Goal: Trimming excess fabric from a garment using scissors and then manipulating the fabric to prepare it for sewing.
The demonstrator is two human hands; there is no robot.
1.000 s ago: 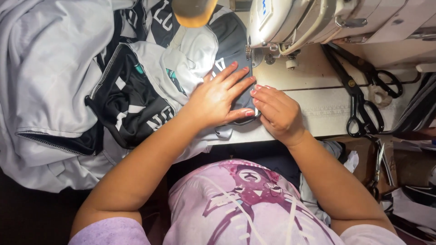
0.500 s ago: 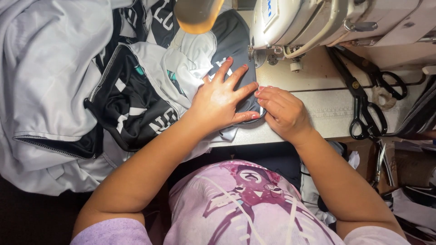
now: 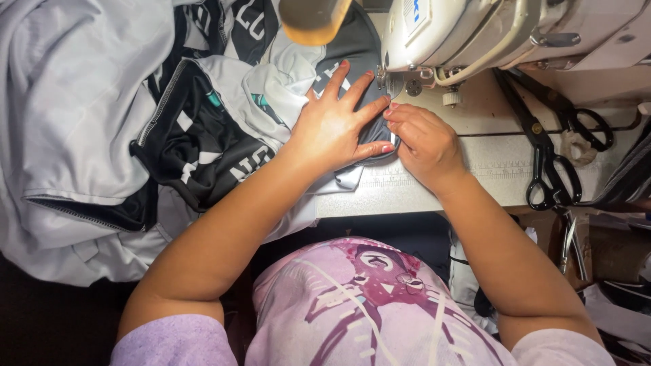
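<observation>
Cloth: dark grey piece (image 3: 352, 61) under the sewing machine (image 3: 461, 34), near the bench's front edge.
Left hand (image 3: 336, 129): spread flat, pressing the cloth.
Right hand (image 3: 424, 142): fingers curled, pinching the cloth's edge.
Direction: cloth runs away toward the machine.
Bench (image 3: 488, 159): pale; scissors (image 3: 542, 146) at right.

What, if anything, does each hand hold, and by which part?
The left hand lies flat on the dark fabric piece; the right hand pinches its edge beside the sewing machine.

needle hidden behind sewing machine head (image 3: 475, 34); lamp (image 3: 313, 19) blurred
</observation>
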